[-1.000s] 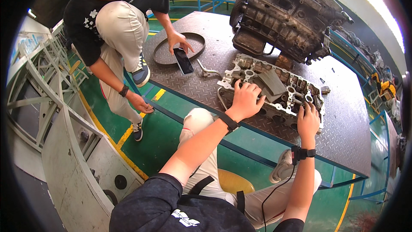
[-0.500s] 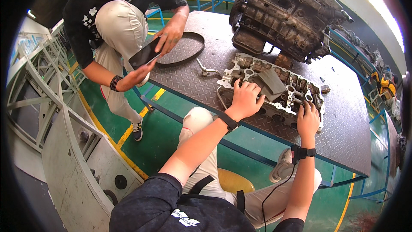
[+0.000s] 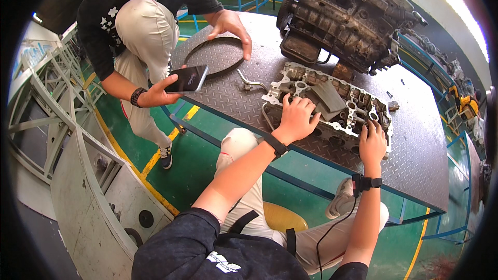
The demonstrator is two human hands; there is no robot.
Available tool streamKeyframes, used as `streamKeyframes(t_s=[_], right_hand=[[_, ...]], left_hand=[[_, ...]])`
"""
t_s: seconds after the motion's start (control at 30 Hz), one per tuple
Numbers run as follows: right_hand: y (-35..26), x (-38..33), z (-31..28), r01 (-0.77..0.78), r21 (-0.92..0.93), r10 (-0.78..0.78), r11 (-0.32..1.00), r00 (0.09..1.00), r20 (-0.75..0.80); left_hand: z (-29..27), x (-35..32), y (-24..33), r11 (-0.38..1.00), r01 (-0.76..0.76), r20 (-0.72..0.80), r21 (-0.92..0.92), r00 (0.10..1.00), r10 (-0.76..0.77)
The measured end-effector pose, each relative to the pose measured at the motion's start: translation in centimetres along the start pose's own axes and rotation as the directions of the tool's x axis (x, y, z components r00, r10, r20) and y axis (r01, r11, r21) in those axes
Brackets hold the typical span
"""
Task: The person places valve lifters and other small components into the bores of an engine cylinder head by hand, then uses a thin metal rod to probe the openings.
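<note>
A metal engine cylinder head [image 3: 350, 93] lies on the table in front of me. My left hand [image 3: 297, 120] rests on its near left edge, fingers stretched out and thumb apart. My right hand [image 3: 372, 144] lies over the near right edge with its fingers spread and slightly bent. Neither hand shows anything held, though the right fingertips are partly lost among the metal parts. Between the hands, a folded dark grey sheet [image 3: 328, 99] that looks like sandpaper lies on top of the cylinder head.
A large engine block [image 3: 345, 18] stands behind on a wooden block [image 3: 343, 72]. To the left lie a toothed belt [image 3: 189, 54] and a bent metal tool [image 3: 251, 83]. A co-worker holds a phone [image 3: 189, 79] by the table's left edge. The tabletop [image 3: 415, 176] is patterned metal.
The co-worker's phone has lowered and tilted flat, held now in one hand. That person's other hand has moved away, over the belt. My own hands stay in place.
</note>
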State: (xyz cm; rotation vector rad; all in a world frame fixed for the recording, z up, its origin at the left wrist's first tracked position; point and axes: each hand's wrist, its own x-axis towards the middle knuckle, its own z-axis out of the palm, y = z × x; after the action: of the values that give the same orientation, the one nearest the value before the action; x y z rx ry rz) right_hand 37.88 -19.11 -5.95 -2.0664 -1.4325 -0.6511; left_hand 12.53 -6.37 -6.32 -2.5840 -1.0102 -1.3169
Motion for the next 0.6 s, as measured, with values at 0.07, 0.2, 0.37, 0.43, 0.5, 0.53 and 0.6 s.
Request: streamKeyframes(t_s=[0.07, 0.2, 0.37, 0.43, 0.5, 0.53, 0.6], right_hand=[[-0.16, 0.05, 0.09, 0.007, 0.004, -0.007, 1.000, 1.000, -0.003], [-0.24, 0.08, 0.00, 0.005, -0.003, -0.005, 1.000, 1.000, -0.009], [0.00, 0.09, 0.24, 0.005, -0.011, -0.005, 1.000, 1.000, -0.005], [0.00, 0.12, 0.28, 0.008, -0.009, -0.008, 1.000, 1.000, -0.014], [0.05, 0.08, 0.29, 0.011, -0.021, -0.011, 1.000, 1.000, -0.016], [0.00, 0.08, 0.28, 0.011, -0.020, -0.011, 1.000, 1.000, -0.015], [-0.08, 0.06, 0.25, 0.006, -0.019, -0.006, 1.000, 1.000, -0.006]], left_hand=[[0.28, -0.12, -0.32, 1.000, -0.007, -0.018, -0.007, 1.000, 0.007], [0.03, -0.04, -0.10, 1.000, 0.007, 0.009, 0.001, 1.000, -0.007], [-0.05, -0.02, -0.09, 1.000, 0.005, 0.004, -0.006, 1.000, -0.005], [-0.02, -0.03, -0.11, 1.000, 0.000, -0.005, -0.001, 1.000, 0.000], [-0.05, 0.00, -0.03, 1.000, 0.006, 0.011, 0.003, 1.000, -0.006], [-0.05, -0.02, -0.04, 1.000, 0.007, 0.012, 0.004, 1.000, -0.007], [-0.05, -0.04, -0.06, 1.000, 0.011, 0.019, 0.006, 1.000, -0.011]])
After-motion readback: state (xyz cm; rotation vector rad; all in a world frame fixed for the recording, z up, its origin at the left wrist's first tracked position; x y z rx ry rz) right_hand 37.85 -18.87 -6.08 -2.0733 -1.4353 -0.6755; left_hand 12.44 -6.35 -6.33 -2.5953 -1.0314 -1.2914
